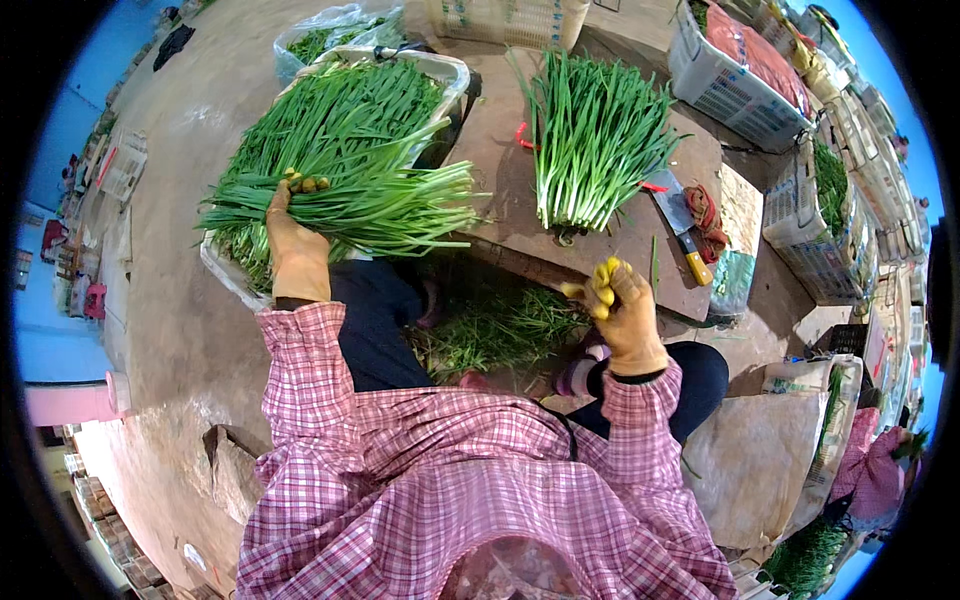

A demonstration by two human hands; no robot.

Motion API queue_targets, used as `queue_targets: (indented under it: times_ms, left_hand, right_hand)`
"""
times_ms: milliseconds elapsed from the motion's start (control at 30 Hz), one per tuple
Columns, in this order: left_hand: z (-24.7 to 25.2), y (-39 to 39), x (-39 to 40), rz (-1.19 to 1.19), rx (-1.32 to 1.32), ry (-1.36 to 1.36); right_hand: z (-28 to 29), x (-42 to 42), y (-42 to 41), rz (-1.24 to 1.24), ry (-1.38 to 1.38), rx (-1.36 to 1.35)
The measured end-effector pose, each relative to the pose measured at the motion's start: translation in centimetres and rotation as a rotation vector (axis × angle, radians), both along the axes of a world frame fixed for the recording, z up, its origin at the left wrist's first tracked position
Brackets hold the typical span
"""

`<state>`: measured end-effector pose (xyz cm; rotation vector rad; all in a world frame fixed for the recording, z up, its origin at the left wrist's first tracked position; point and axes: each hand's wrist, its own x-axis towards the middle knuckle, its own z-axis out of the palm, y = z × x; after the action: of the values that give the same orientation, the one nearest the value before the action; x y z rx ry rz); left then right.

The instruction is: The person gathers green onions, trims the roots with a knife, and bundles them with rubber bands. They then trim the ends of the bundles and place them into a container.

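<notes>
My left hand [296, 225], in a tan glove with yellow fingertips, grips a bunch of long green leafy stalks [390, 206], like garlic chives, over a white crate [457, 75] heaped with more of them. My gloved right hand [611, 300] is raised before the low board's front edge, fingers curled; whether it holds anything small cannot be told. A larger bundle of the stalks [592, 142] lies on the brown board [495, 150], pale ends towards me. Right of it are a cleaver [679, 217] with a yellow and black handle, a reddish cloth [705, 221] and red ties [525, 136].
Loose green trimmings [517, 330] lie on the floor between my legs. White crates [727, 82] stand beyond the board and at right, one with a red cover. A clear bag of greens [322, 41] is behind the heaped crate. Another person [870, 472] is at the far right.
</notes>
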<state>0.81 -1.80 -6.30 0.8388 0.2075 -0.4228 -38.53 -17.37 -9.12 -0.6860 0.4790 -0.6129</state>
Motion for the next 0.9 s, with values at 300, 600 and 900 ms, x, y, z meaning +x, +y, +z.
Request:
queue_targets:
  times_ms: [300,600,900]
  left_hand:
    - [0.0,-2.5,-3.3,-0.053,-0.047,-0.136]
    - [0.9,-0.1,-1.9,-0.04,0.027,-0.092]
    - [-0.5,-0.8,-2.7,-0.087,-0.013,-0.073]
  right_hand:
    - [2.9,8.6,3.4,-0.417,0.773,-1.719]
    - [0.0,6.0,0.1,-0.082,0.876,-0.674]
    - [-0.9,9.7,0.2,0.011,0.418,-0.403]
